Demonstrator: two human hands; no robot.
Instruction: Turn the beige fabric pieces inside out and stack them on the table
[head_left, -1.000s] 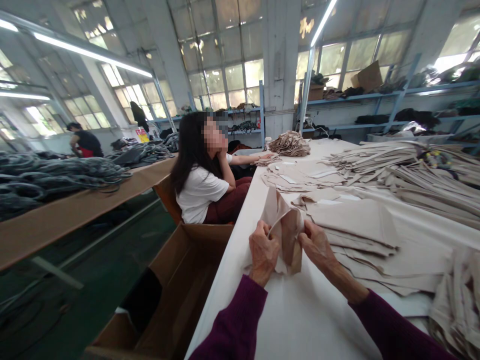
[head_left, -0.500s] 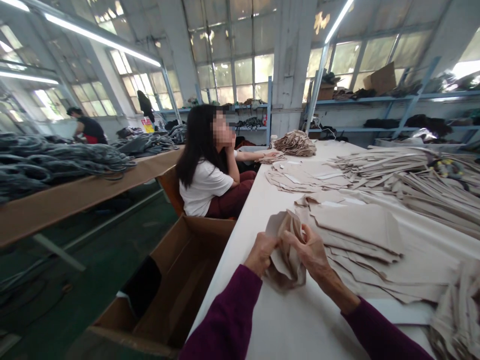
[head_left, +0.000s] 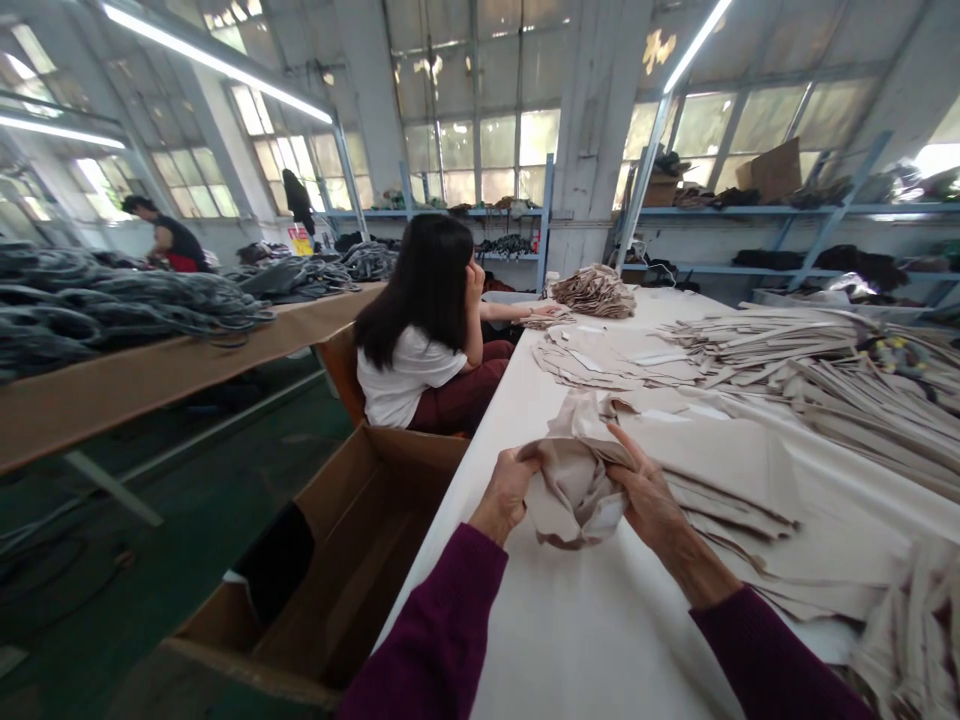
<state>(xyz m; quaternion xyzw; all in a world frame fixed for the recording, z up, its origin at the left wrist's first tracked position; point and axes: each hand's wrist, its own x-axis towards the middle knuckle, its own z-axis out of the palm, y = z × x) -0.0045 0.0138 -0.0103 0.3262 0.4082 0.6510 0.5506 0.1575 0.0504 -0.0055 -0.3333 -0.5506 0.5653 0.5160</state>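
Between my two hands a crumpled piece of beige fabric (head_left: 574, 490) is held above the white table (head_left: 577, 620). My left hand (head_left: 510, 490) is closed on its left edge, thumb on top. On the right edge, my right hand (head_left: 645, 490) grips the same fabric, with the index finger stretched out over it. The cloth bulges and folds between them, and a small pale patch shows near its lower right. Flat beige fabric pieces (head_left: 720, 470) lie layered just right of my right hand.
Left of the table stands an open cardboard box (head_left: 345, 560) with a black piece on its side. A co-worker (head_left: 420, 330) sits beyond it. Strip-like beige bundles (head_left: 765, 335) and a bunched beige pile (head_left: 592, 290) lie farther back. Grey bundles (head_left: 112, 300) cover another table.
My hands have moved apart, spreading the fabric wider between them. The seated co-worker's head has turned away from me. The view has shifted slightly.
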